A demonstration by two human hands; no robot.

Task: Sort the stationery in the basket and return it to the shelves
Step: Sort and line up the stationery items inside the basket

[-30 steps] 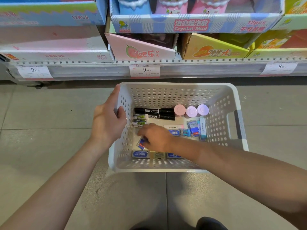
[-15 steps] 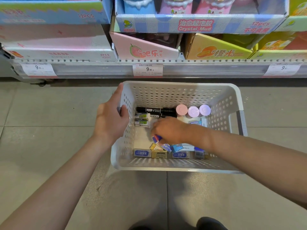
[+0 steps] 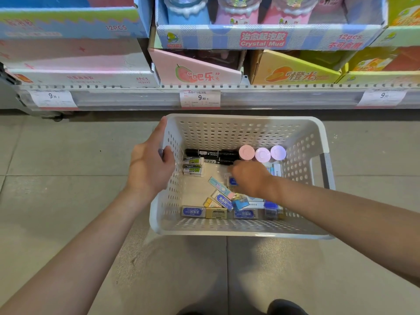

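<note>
My left hand (image 3: 151, 169) grips the left wall of the white basket (image 3: 227, 130), thumb hooked inside over the rim and the other fingers along the outside. My right hand (image 3: 248, 178) is down inside the basket, knuckles up, fingers curled over a small blue-labelled eraser (image 3: 233, 181) near the middle of the floor — they seem to pinch it, though the fingertips are hidden from me. At the far end two black markers (image 3: 211, 156) lie side by side, and to their right stand three round caps (image 3: 262, 153), pink, pale lilac and lavender, touching in a row. Just beside my left thumb two green-and-white erasers (image 3: 193, 165) are stacked against the left wall. Along the near wall sits a row of boxed erasers (image 3: 193, 211), blue, tan and blue again, with a loose heap of tilted blue and pastel packs (image 3: 223, 196) just behind them, under my right wrist. The basket rests on the grey tiled floor (image 3: 56, 178) in front of the bottom shelf (image 3: 136, 96), whose rail carries price tags (image 3: 200, 98) reading 9.90, with a Crystal Mud box (image 3: 261, 39) above.
</note>
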